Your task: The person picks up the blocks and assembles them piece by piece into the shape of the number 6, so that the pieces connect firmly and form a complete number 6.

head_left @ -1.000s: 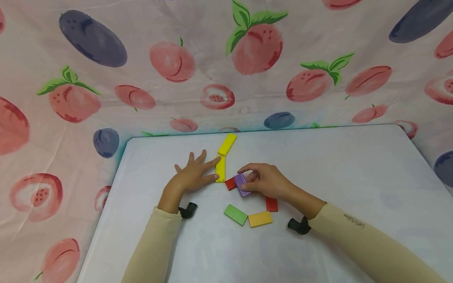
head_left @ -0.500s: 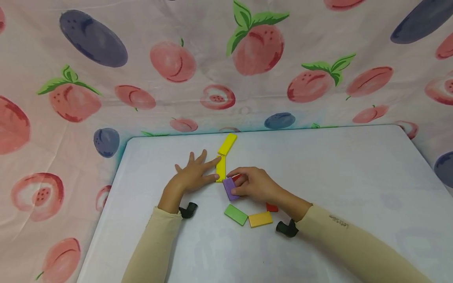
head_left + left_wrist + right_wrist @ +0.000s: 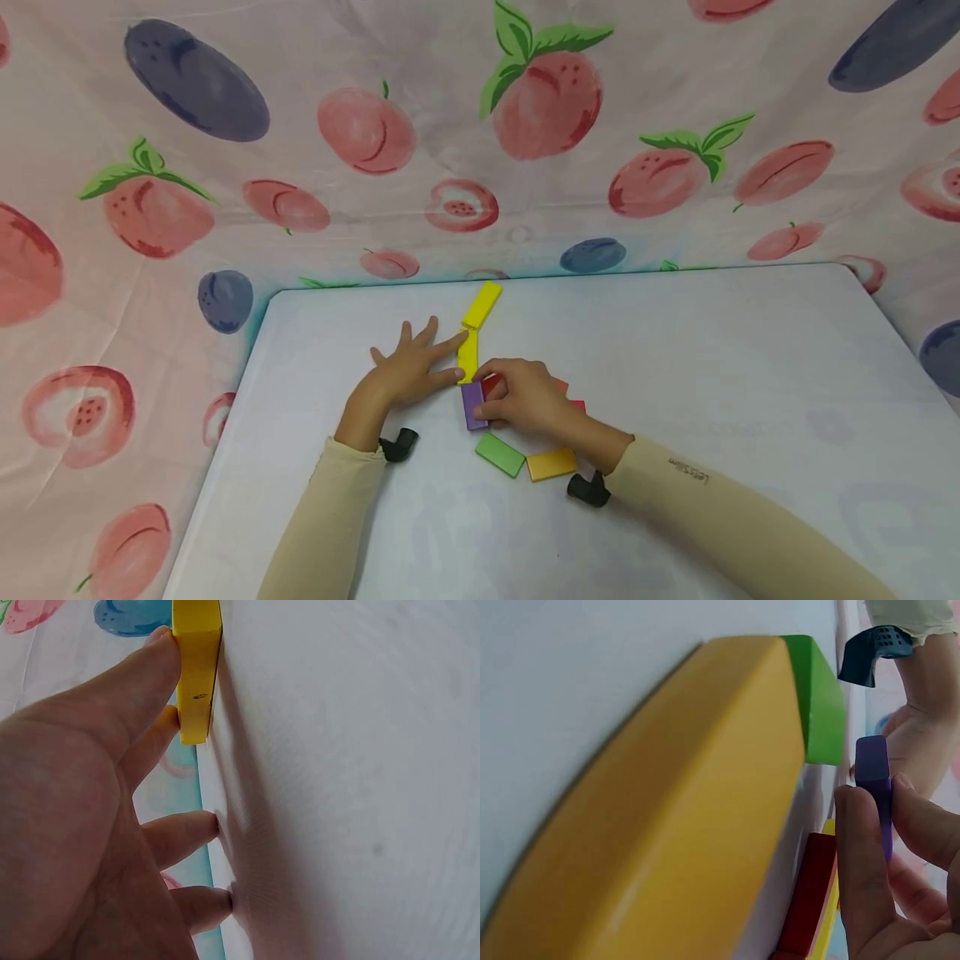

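My right hand (image 3: 528, 396) pinches a purple block (image 3: 472, 408) between thumb and fingers, at the near end of a yellow block (image 3: 468, 357). Whether the purple block touches the tabletop I cannot tell; the right wrist view shows the purple block (image 3: 873, 761) gripped by its sides. My left hand (image 3: 405, 371) lies with fingers spread, thumb and index finger touching the yellow block's left side; in the left wrist view the other fingertips (image 3: 199, 825) rest on the table. Another yellow block (image 3: 482, 305) stands end to end beyond it. Red blocks (image 3: 492, 384) are partly hidden by my right hand.
A green block (image 3: 500, 455) and an orange-yellow block (image 3: 551, 465) lie nearer on the white table (image 3: 712, 350), corners close together. A further red block (image 3: 577, 406) shows past my right wrist. Behind the table hangs a fruit-patterned cloth (image 3: 300, 150).
My right hand has carried the purple block left and slightly nearer, from over the red block to the near end of the yellow one. The left hand has stayed put.
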